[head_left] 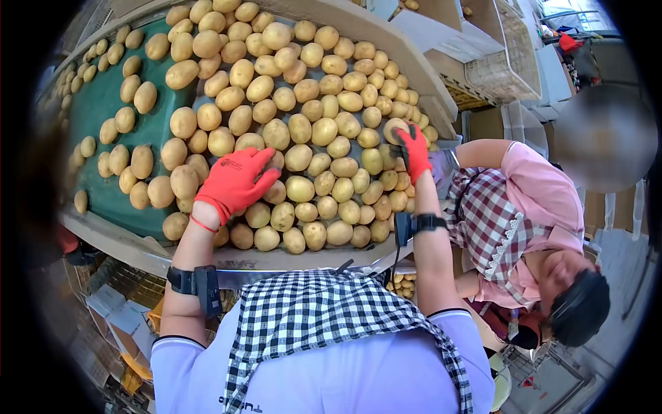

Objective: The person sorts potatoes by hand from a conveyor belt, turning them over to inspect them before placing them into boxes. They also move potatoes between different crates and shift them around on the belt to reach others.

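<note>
My left hand [238, 176], in a red glove, lies over the potatoes [300, 128] with fingers and thumb apart, its fingertips touching some of them. At the right side of the pile, my right hand [415, 155], in a red glove with dark fingertips, is closed around a potato [395, 130] lifted against the others. Part of that potato is hidden by the fingers. Pale yellow-brown potatoes of mixed sizes fill the bed between and beyond both hands.
A green belt [156, 201] carries scattered potatoes at left. The bed's raised rim [407, 55] runs along the far right. A co-worker [531, 207] in a checked apron stands close at my right. White crates [507, 72] and cardboard boxes [486, 124] are beyond.
</note>
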